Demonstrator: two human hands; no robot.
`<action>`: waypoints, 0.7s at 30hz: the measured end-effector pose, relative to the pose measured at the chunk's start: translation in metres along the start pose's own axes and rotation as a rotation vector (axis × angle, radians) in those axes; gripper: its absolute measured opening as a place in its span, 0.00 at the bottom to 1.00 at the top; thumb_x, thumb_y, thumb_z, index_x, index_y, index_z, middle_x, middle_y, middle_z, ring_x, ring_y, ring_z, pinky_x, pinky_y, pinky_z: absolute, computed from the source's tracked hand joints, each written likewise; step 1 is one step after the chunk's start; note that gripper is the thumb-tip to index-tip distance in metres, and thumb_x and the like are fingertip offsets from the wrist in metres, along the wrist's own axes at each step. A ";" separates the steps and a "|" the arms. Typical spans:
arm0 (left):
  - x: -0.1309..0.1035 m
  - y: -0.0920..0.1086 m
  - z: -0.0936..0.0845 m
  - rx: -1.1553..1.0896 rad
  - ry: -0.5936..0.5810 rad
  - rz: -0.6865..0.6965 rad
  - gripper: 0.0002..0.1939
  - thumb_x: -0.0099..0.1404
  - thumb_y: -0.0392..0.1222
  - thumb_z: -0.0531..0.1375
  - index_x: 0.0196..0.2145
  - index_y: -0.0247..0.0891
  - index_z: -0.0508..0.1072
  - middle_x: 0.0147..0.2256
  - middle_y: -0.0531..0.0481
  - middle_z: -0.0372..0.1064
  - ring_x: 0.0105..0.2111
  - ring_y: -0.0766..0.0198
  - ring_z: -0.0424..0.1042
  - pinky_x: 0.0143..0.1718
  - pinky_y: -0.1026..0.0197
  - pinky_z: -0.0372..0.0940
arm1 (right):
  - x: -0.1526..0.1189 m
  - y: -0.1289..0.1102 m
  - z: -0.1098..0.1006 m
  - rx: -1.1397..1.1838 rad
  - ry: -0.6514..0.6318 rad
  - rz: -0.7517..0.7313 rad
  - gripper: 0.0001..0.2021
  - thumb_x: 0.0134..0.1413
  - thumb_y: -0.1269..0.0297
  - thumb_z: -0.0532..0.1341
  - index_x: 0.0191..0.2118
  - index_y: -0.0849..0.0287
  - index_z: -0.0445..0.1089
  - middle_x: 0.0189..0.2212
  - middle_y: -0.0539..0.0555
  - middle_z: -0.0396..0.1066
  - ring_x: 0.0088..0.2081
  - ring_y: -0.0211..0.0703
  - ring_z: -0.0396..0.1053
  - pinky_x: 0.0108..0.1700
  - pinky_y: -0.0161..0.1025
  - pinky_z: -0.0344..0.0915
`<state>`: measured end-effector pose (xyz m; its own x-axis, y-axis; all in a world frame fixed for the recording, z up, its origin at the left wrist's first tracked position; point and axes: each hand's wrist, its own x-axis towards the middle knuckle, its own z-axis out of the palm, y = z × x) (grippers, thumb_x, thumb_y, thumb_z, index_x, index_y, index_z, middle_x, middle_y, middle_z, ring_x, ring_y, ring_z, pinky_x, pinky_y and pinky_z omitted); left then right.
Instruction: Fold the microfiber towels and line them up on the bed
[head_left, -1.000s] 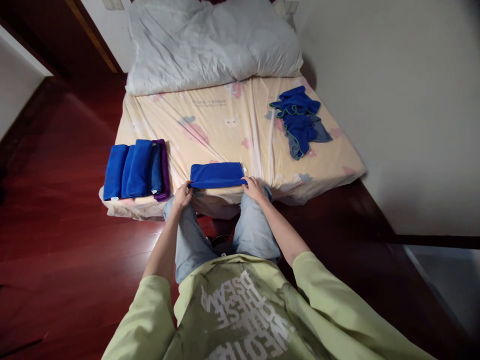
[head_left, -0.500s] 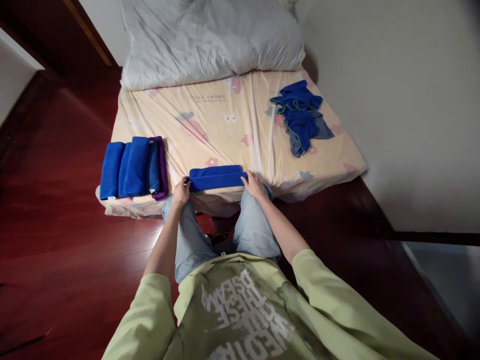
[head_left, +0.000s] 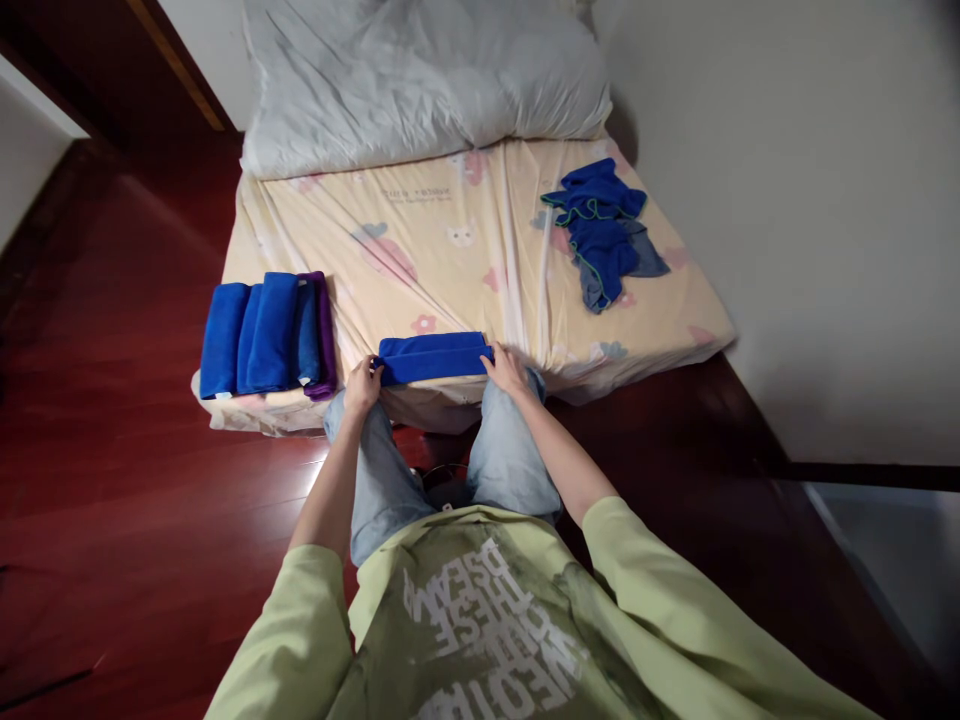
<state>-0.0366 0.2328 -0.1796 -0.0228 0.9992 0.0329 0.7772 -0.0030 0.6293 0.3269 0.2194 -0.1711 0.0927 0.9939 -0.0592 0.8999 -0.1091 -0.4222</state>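
A blue towel (head_left: 433, 358), folded into a long narrow strip, lies across the front edge of the bed in front of my knees. My left hand (head_left: 364, 384) pinches its left end, and my right hand (head_left: 507, 368) pinches its right end. The front layer of the towel is turned up over part of the back layer. To the left, several folded blue towels (head_left: 271, 335) lie side by side, with a folded purple towel (head_left: 324, 340) at their right end. Farther right is a crumpled heap of blue cloths (head_left: 604, 230) with green edging.
The bed (head_left: 315, 230) has a cream sheet with strawberry and flower prints. A large grey-white quilt (head_left: 427, 85) is piled across its far end. A wall (head_left: 787, 230) rises on the right, and dark red floor (head_left: 127, 470) surrounds the bed.
The front fold of the blue towel sits slightly lower, toward me, and more of the back layer shows. My hands hold nearly the same places.
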 end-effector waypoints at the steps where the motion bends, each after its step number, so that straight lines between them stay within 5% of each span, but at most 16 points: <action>1: 0.000 0.000 0.000 0.008 -0.003 -0.002 0.16 0.71 0.42 0.58 0.53 0.39 0.74 0.45 0.39 0.79 0.41 0.52 0.80 0.49 0.52 0.73 | 0.000 0.000 0.000 0.002 -0.004 0.005 0.20 0.71 0.53 0.57 0.62 0.54 0.69 0.48 0.63 0.78 0.48 0.59 0.78 0.52 0.50 0.72; 14: 0.000 0.000 0.003 0.035 -0.004 -0.008 0.16 0.70 0.41 0.59 0.54 0.39 0.74 0.47 0.39 0.76 0.42 0.52 0.78 0.53 0.50 0.72 | 0.000 -0.002 -0.003 0.025 0.002 -0.031 0.19 0.68 0.60 0.60 0.61 0.56 0.69 0.54 0.63 0.75 0.54 0.58 0.74 0.58 0.52 0.70; 21: -0.005 0.006 -0.004 0.076 0.083 0.166 0.16 0.66 0.36 0.60 0.51 0.39 0.76 0.56 0.38 0.70 0.60 0.47 0.68 0.65 0.46 0.64 | -0.005 -0.001 -0.008 0.039 0.083 -0.213 0.20 0.64 0.69 0.60 0.60 0.56 0.71 0.57 0.61 0.71 0.59 0.57 0.69 0.62 0.54 0.67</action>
<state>-0.0347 0.2274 -0.1732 0.0604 0.9784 0.1976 0.8199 -0.1615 0.5493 0.3291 0.2145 -0.1629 -0.0618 0.9921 0.1088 0.8860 0.1048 -0.4516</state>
